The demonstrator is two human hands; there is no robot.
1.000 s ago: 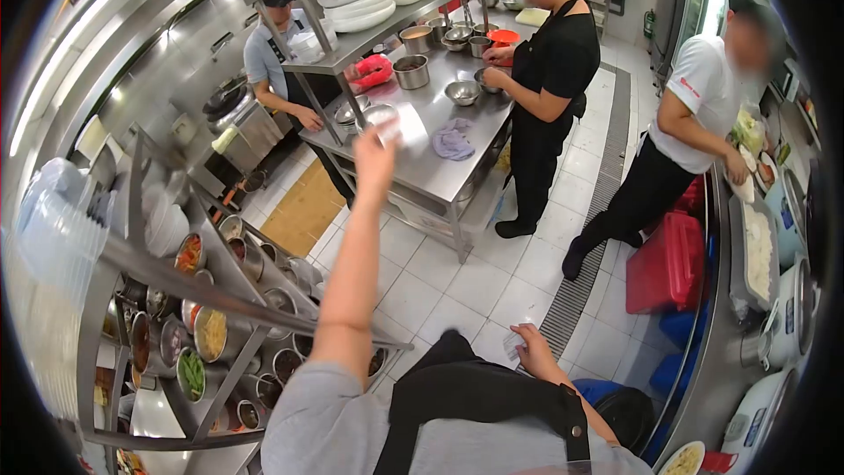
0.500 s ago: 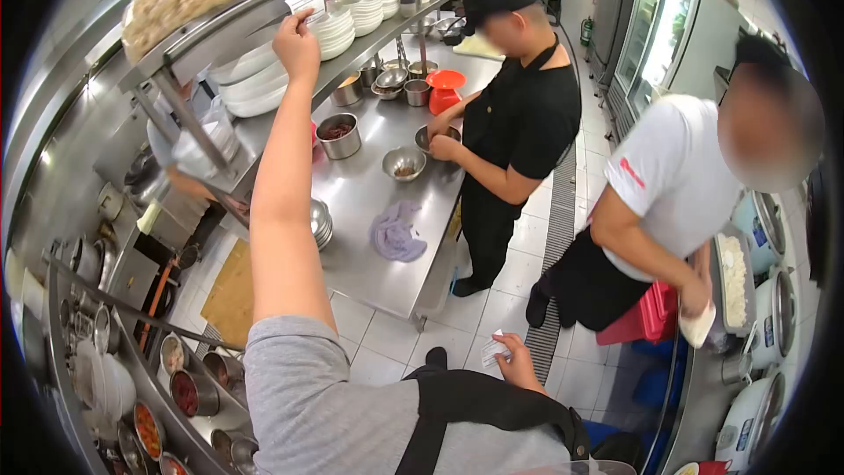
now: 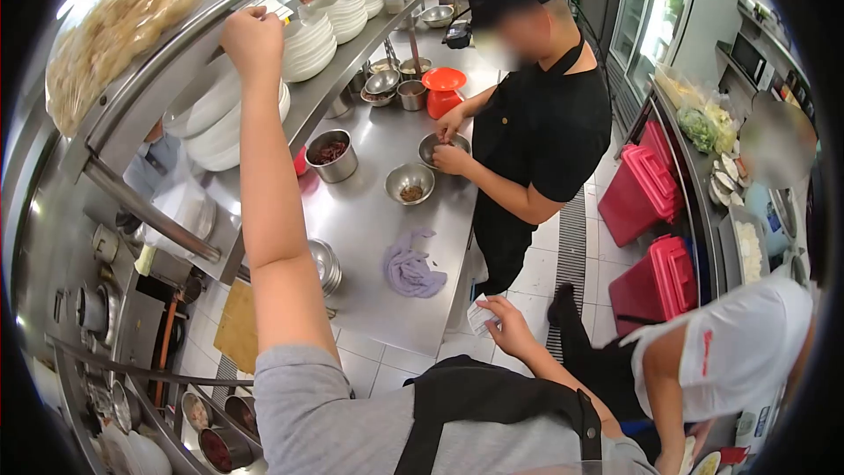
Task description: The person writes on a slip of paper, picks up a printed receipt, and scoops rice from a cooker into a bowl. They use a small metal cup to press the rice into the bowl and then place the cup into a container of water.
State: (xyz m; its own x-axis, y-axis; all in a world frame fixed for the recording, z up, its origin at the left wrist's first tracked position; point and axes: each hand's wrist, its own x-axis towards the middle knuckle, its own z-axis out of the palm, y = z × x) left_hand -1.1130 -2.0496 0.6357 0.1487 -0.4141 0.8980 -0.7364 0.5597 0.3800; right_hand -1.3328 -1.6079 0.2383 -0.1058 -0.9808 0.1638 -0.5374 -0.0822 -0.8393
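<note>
Raised at the upper left, my left hand (image 3: 253,35) is closed on a paper slip (image 3: 278,9) at the front rail of the overhead shelf (image 3: 114,123). White plates (image 3: 309,48) are stacked on the shelf beside it. Low in the middle, my right hand (image 3: 508,324) pinches another printed slip (image 3: 481,315) near the table's corner. On the steel table (image 3: 352,237) lies a purple cloth (image 3: 411,266), with a steel bowl (image 3: 410,184) behind it and a pot of dark red food (image 3: 331,155) to the left.
A co-worker in black (image 3: 545,114) works with both hands over a bowl at the table's right side. Another person in white (image 3: 721,361) bends at the lower right, near red bins (image 3: 655,286). A bag of pale food (image 3: 123,31) rests on the top shelf.
My left hand has moved left along the shelf rail with its slip. My right hand has risen slightly. The person in white has moved lower and bent down, exposing the red bins.
</note>
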